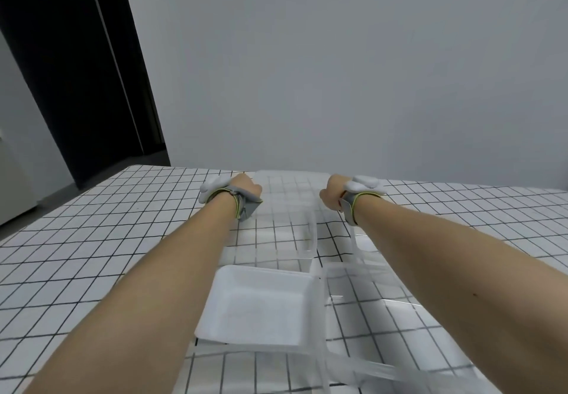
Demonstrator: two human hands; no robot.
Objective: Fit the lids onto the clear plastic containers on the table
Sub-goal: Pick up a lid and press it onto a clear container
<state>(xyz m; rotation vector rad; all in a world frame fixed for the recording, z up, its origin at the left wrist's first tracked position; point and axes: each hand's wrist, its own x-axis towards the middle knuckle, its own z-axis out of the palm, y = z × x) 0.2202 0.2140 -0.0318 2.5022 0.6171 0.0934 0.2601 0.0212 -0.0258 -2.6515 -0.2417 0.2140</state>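
Note:
A clear plastic container [292, 197] stands on the checked table toward the far edge, and both my hands are on it. My left hand [246, 189] is curled against its left side and my right hand [333, 192] against its right side. The fingers are hidden behind the backs of the hands. Both wrists wear grey straps with white devices. A white opaque lid [255, 304] lies upside down near me between my forearms. Partly under my right forearm, to its right, sits another clear container [362, 295].
A white cloth with a black grid covers the table [107, 240]. More clear plastic pieces [353, 372] lie at the near edge, blurred. A plain grey wall rises behind the table, with a dark doorway [76, 71] at the left.

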